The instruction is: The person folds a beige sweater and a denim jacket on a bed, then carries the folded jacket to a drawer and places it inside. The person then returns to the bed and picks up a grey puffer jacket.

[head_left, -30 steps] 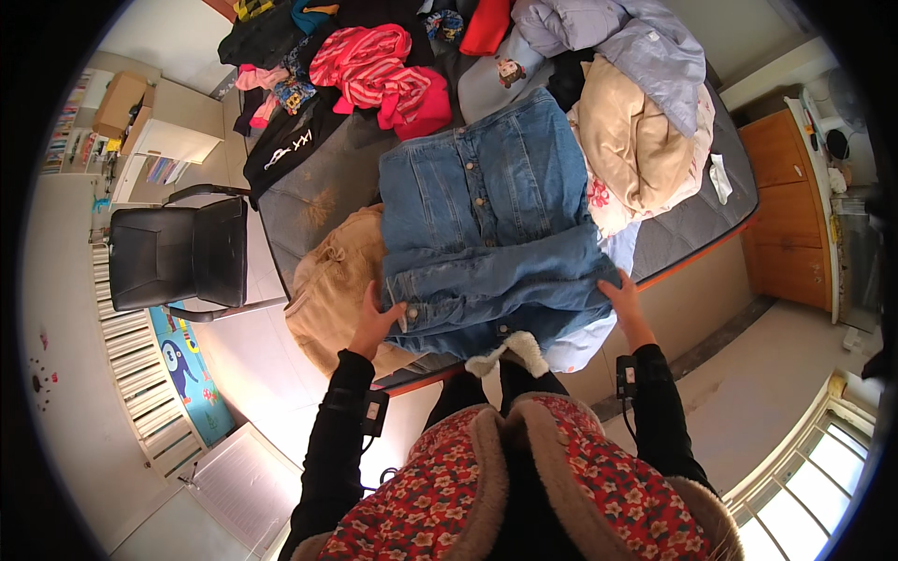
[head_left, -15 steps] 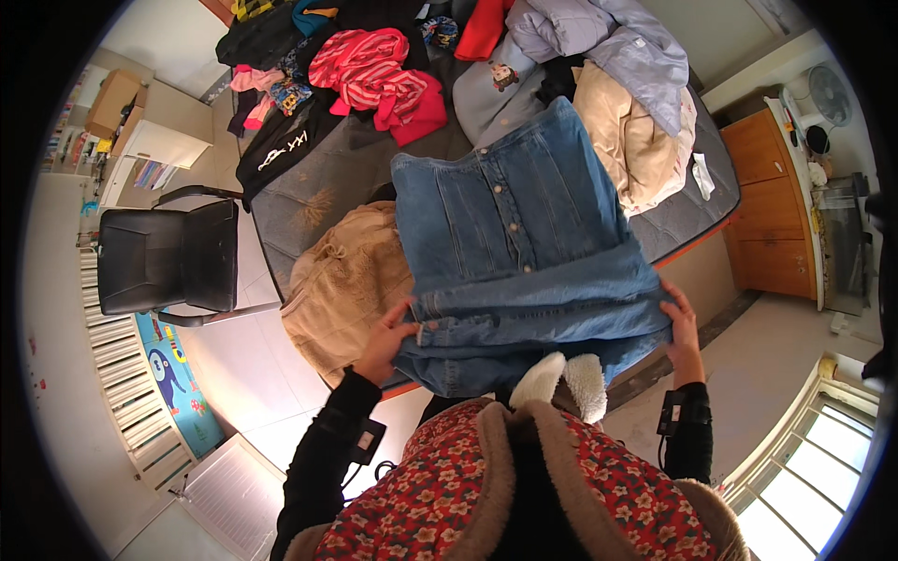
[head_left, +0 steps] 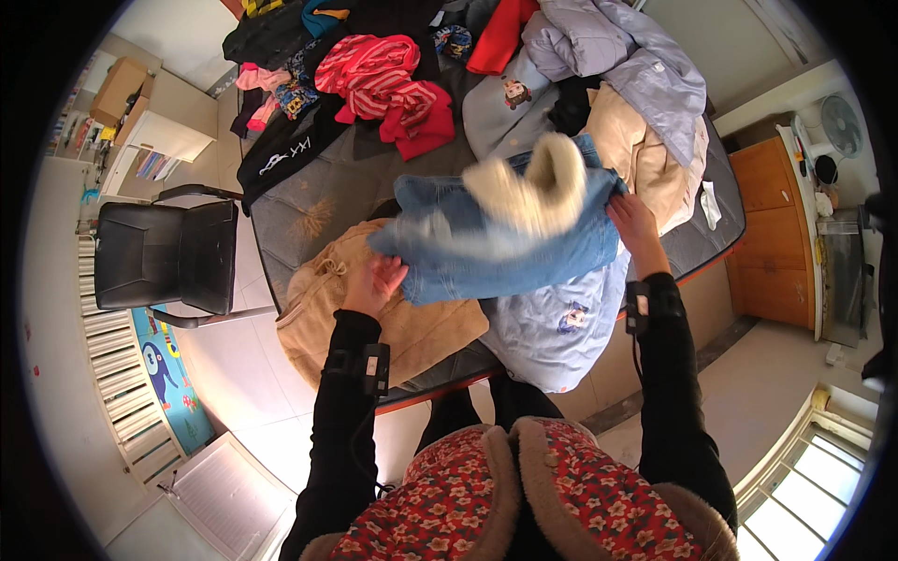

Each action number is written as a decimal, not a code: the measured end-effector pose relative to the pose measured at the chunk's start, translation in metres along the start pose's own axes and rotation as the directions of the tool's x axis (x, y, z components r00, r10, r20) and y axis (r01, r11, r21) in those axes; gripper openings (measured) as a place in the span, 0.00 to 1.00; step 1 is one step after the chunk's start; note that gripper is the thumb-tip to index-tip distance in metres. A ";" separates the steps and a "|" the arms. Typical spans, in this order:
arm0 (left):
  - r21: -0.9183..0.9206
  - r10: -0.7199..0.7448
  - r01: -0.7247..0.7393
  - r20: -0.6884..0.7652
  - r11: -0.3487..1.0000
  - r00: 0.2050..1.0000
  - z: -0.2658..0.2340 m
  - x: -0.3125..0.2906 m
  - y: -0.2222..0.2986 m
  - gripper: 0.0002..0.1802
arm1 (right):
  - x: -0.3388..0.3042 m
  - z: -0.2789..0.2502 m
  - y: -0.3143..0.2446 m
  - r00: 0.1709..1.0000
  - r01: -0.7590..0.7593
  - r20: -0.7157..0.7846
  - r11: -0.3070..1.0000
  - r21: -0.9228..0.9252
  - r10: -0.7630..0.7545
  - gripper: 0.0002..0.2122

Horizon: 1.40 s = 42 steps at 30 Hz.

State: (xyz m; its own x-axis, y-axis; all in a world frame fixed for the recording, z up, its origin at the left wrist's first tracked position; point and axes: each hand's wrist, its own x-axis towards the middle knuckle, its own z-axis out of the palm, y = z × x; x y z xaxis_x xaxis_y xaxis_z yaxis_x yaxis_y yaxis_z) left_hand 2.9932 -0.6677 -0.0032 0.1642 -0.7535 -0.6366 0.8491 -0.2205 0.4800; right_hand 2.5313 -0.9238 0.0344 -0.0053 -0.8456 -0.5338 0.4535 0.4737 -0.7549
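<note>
A blue denim jacket (head_left: 524,266) with a cream fleece collar (head_left: 558,187) is folded over above the bed, its collar part smeared by motion. At its right end my right hand (head_left: 634,224) is closed on the denim edge. By the left end, my left hand (head_left: 376,283) has its fingers apart against the denim. Beneath the jacket, a light-blue garment with a small cartoon figure (head_left: 552,327) hangs over the bed's near edge. To its left lies a tan fleece garment (head_left: 323,299), close under my left hand.
Clothes cover the far side of the mattress (head_left: 323,206): a pink striped garment (head_left: 374,75), black clothing (head_left: 281,159), a lilac padded jacket (head_left: 580,42) and a beige one (head_left: 631,140). A black chair (head_left: 168,252) stands left, a wooden cabinet (head_left: 772,234) right.
The denim jacket has moved away from my body and folded over, its fleece collar swinging to the far side. Both hands have moved forward. The light-blue garment beneath has come into view.
</note>
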 end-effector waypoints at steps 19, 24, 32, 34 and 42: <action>0.657 0.242 -0.171 -0.017 0.734 0.970 0.090 0.042 -0.010 0.27 | 0.008 -0.008 0.025 0.982 0.160 0.062 0.614 -0.773 -0.177 0.30; 0.640 0.617 -0.597 0.234 0.484 0.751 0.138 0.007 0.027 0.19 | -0.016 0.037 -0.002 0.834 0.532 0.304 0.524 -0.665 -0.461 0.23; 0.242 0.500 -0.508 0.097 0.827 0.861 0.118 -0.135 0.152 0.21 | -0.115 0.134 -0.046 0.873 0.454 0.328 0.847 -0.275 -0.362 0.20; 0.356 0.557 -0.542 0.071 0.761 0.828 0.110 -0.171 0.186 0.20 | -0.138 0.165 -0.049 0.822 0.477 0.440 0.860 -0.182 -0.362 0.20; 0.371 0.700 -0.625 -0.108 0.687 0.706 0.037 -0.366 0.221 0.23 | -0.214 0.229 0.015 0.899 0.353 0.344 0.913 -0.207 -0.270 0.28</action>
State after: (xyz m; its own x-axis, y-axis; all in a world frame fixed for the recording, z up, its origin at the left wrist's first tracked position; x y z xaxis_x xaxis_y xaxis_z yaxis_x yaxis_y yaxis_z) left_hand 3.1018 -0.4635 0.3583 0.7644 -0.6196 -0.1782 0.2946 0.0899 0.9514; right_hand 2.7436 -0.7918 0.2249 0.1795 -0.9729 -0.1456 0.2279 0.1851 -0.9559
